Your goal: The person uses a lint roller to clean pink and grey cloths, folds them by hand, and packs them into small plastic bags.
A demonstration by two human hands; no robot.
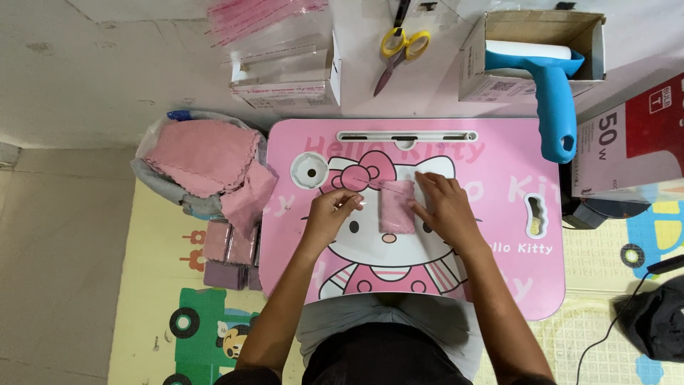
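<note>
Both hands rest on the pink tabletop (499, 214), the right hand (445, 207) flat and open on a folded pink cloth (397, 207), the left hand (331, 210) pinching its clear bag, while unfolded cloths (203, 153) wait beyond the left hand.

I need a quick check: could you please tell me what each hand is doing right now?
Left hand: fingers pinched on the clear plastic bag's edge.
Right hand: open, flat against the folded pink cloth.
</note>
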